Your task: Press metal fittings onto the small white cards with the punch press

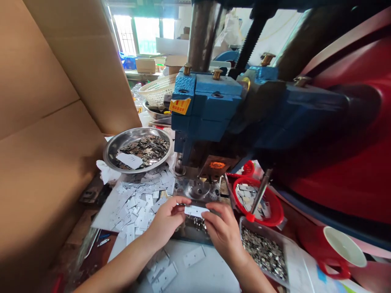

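Note:
Between my two hands is a small flat metal plate (193,211) with holes in it. My left hand (166,217) pinches its left end, and the fingers of my right hand (222,226) close on its right end. Just beyond the plate lies the steel die (200,189) of a blue press (207,106). Small shiny bits (197,223) lie on the press bed right below the plate. To the left, many similar plates (142,207) are heaped on a white sheet. A few more plates (165,277) rest on the pale surface near my forearms.
A steel bowl (108,158) of thin metal pieces stands at left, beside a cardboard wall (45,162). On the right are a red basket (279,213) of plates, a clear bin of small metal parts (265,252) and a red mug (320,248). A big red wheel (345,162) borders the right.

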Demonstrator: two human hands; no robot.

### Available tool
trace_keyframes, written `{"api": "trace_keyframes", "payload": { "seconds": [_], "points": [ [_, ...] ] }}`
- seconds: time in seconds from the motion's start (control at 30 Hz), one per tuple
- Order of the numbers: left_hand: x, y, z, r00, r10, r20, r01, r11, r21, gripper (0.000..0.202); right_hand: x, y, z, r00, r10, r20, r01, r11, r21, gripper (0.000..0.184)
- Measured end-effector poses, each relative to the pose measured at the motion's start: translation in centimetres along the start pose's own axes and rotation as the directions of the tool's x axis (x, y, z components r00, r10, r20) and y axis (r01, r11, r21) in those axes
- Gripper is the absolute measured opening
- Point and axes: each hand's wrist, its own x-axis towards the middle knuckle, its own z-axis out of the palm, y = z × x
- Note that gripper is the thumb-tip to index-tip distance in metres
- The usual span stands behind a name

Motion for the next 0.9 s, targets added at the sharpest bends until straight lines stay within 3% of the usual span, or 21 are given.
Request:
{"api": "trace_keyframes", "payload": {
  "seconds": [0.07,0.17,0.33,0.43,0.6,0.77,0.9],
  "points": [
    [0.3,0.1,0.0,0.991,0.135,-0.009,-0.132,0.978,0.164,0.026,0.0,0.3,0.2,1.000,0.019,0.024,-0.020,0.999,0.029,0.017],
    [1.5,0.6,0.3,0.944,0.328,0.033,-0.307,0.838,0.451,0.015,0.5,1.2,1.2,0.987,0.151,0.050,-0.154,0.986,0.068,0.009],
    [5.7,1.5,1.0,0.897,0.439,0.040,-0.360,0.679,0.640,0.014,2.3,3.3,3.3,0.920,0.393,-0.012,-0.391,0.917,0.074,0.012],
    [8.1,1.3,1.4,0.891,0.453,0.021,-0.350,0.657,0.668,0.012,3.2,4.5,4.2,0.881,0.471,-0.053,-0.467,0.881,0.077,0.015],
    [10.3,0.3,1.5,0.910,0.415,0.001,-0.321,0.704,0.633,0.012,3.6,5.8,5.0,0.833,0.550,-0.060,-0.543,0.833,0.106,0.014],
    [11.0,-0.1,1.1,0.955,0.294,0.048,-0.267,0.775,0.573,0.021,3.7,6.2,5.5,0.828,0.559,-0.034,-0.550,0.824,0.137,0.011],
    [11.1,0.2,1.2,0.967,0.240,0.086,-0.248,0.807,0.536,0.025,3.8,6.2,5.5,0.830,0.557,-0.005,-0.549,0.819,0.165,0.013]
  ]
}}
